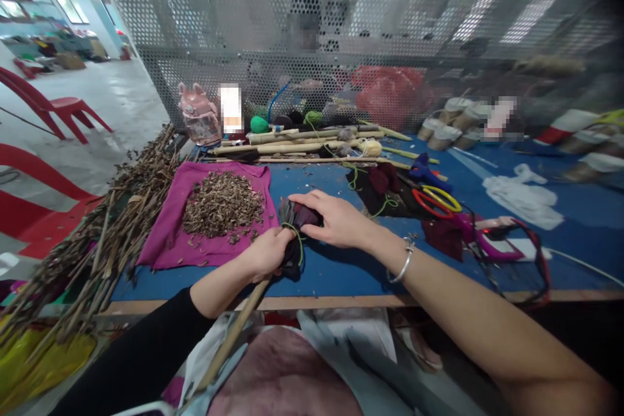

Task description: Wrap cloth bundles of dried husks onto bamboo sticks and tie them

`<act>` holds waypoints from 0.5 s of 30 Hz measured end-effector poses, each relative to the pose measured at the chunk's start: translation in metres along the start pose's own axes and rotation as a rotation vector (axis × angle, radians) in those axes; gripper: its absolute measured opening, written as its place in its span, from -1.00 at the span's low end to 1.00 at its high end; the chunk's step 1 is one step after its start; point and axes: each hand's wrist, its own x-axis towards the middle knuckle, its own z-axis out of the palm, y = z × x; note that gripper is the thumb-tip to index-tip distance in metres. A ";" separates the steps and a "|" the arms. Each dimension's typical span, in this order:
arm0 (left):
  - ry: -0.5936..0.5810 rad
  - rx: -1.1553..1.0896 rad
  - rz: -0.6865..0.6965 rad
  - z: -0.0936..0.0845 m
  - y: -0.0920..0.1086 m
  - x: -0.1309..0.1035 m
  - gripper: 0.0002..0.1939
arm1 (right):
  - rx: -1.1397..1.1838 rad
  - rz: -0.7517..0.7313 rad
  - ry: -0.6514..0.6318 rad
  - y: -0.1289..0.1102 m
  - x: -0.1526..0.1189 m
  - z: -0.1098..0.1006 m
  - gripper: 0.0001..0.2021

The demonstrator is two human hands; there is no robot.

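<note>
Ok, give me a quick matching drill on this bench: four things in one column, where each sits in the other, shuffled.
Things:
1. dark cloth bundle
2. dried bits
3. bundle of sticks
4. pink bottle

Places:
A. heaped on the magenta cloth
B. at the mesh screen, far left of the blue table
C. between the left hand and right hand
D. along the table's left edge

Pairs: 1-C, 2-A, 3-D, 4-B

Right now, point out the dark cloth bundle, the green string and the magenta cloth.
dark cloth bundle (301, 216), head view, top folds between the hands
green string (298, 240), head view, loop around the bundle
magenta cloth (166, 234), head view, bare left part
</note>
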 end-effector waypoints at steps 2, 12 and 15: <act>0.000 -0.001 0.003 0.002 0.000 0.000 -0.74 | -0.062 0.003 0.008 -0.005 0.002 -0.001 -0.43; -0.012 0.006 0.020 0.003 0.002 -0.002 -0.74 | -0.209 -0.105 -0.154 -0.008 0.019 -0.025 -0.56; 0.001 0.004 0.019 0.003 0.001 -0.001 -0.74 | -0.219 -0.090 -0.147 -0.012 0.022 -0.023 -0.59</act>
